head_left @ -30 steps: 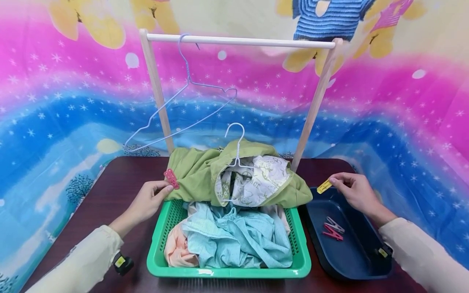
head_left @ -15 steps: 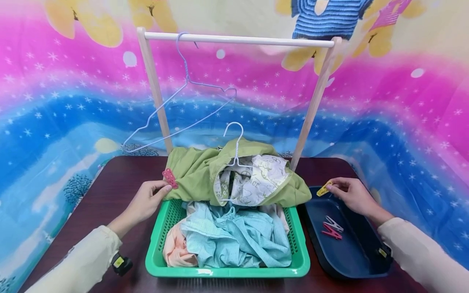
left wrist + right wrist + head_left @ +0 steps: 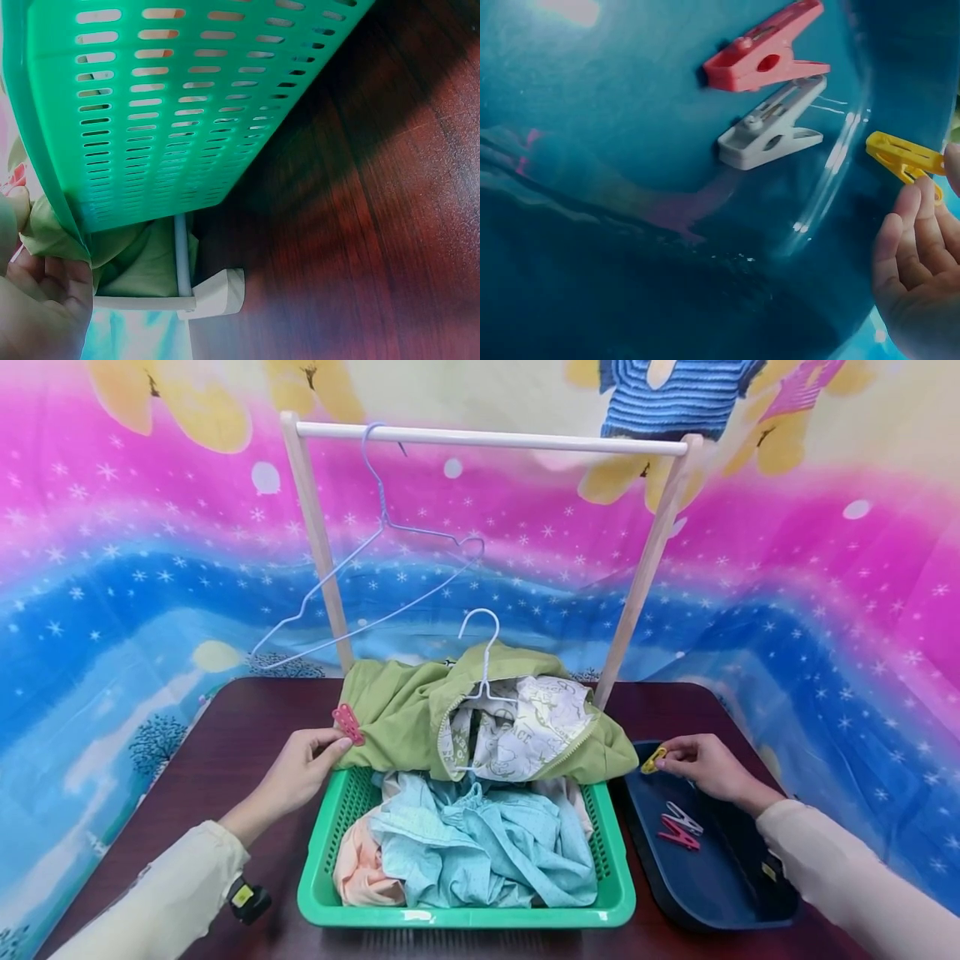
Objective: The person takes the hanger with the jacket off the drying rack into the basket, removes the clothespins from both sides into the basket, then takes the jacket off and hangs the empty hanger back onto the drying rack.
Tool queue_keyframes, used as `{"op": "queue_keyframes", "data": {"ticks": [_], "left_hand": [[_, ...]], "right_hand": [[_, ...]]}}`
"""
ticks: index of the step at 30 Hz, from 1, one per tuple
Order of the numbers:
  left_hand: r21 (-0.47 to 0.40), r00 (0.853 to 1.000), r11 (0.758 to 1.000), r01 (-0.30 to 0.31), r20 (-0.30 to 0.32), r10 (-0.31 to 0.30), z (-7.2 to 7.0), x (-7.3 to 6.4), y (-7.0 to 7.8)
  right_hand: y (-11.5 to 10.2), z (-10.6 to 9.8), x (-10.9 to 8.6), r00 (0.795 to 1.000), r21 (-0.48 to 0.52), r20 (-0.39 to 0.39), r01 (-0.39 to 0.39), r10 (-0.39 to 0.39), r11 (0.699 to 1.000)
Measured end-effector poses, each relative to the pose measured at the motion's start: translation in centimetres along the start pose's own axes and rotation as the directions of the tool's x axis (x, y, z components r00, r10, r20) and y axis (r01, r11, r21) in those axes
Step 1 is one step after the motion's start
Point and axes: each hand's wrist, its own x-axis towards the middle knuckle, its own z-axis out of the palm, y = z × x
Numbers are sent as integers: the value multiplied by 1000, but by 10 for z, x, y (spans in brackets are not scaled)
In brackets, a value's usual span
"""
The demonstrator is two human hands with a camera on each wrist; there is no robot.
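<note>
A green zip jacket with a white printed lining lies across the back of the green basket. A white hanger pokes its hook up from the jacket's neck. My left hand pinches the jacket's left sleeve end, where a red clothespin sits on the cloth at the thumb. In the right wrist view a yellow clothespin is pinched between the thumb and fingers of my right hand. That hand is over the far left part of the dark blue tray.
Inside the tray lie a red clothespin and a grey one. Light blue and peach clothes fill the basket. Behind stands a wooden rack, with an empty lilac wire hanger on its bar.
My right hand has moved left and slightly down with the yellow clothespin, towards the jacket's right end. The left hand has kept its hold on the sleeve.
</note>
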Motion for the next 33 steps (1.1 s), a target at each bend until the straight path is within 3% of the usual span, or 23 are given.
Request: {"op": "queue_keyframes", "data": {"ticks": [12, 25, 29, 33], "left_hand": [[-3, 1000, 1000, 11, 0, -11, 0, 0, 0], [-6, 999, 999, 35, 11, -35, -1, 0, 3], [-1, 999, 999, 47, 17, -47, -2, 0, 4], [6, 999, 999, 43, 14, -43, -3, 0, 3]], "right_hand": [[9, 10, 1, 997, 3, 78, 27, -27, 1000], [15, -6, -1, 972, -5, 217, 98, -95, 995], [15, -8, -2, 962, -31, 258, 98, -87, 995], [13, -8, 0, 952, -88, 304, 57, -28, 994]]}}
